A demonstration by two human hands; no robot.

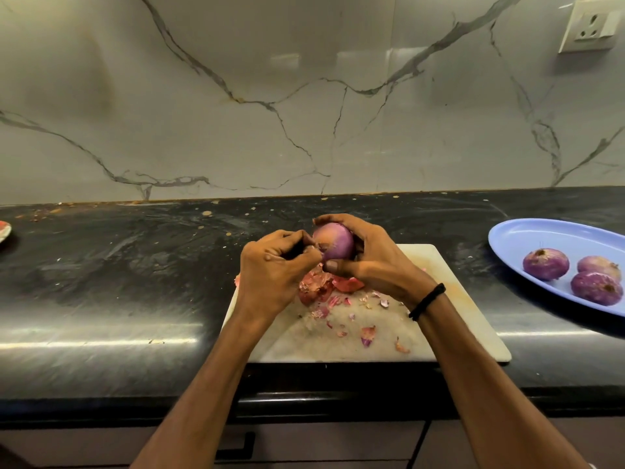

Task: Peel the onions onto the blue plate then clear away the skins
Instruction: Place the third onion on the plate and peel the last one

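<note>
A purple onion [334, 244] is held above the white cutting board [453, 299]. My right hand [372, 258] grips it from the right, fingers over its top and thumb under it. My left hand [274, 269] has its fingers curled and pinches at the onion's left end, where a bit of skin shows. A heap of reddish onion skins [321, 286] lies on the board under my hands, with small flakes scattered toward the front. Three peeled onions [546, 264] sit on the blue plate [527, 235] at the right.
The black countertop [135, 265] runs the full width, dotted with small scraps near the marble wall. A plate edge [4, 230] shows at the far left. A wall socket [588, 27] is at the upper right. A drawer handle [236, 446] sits below the counter edge.
</note>
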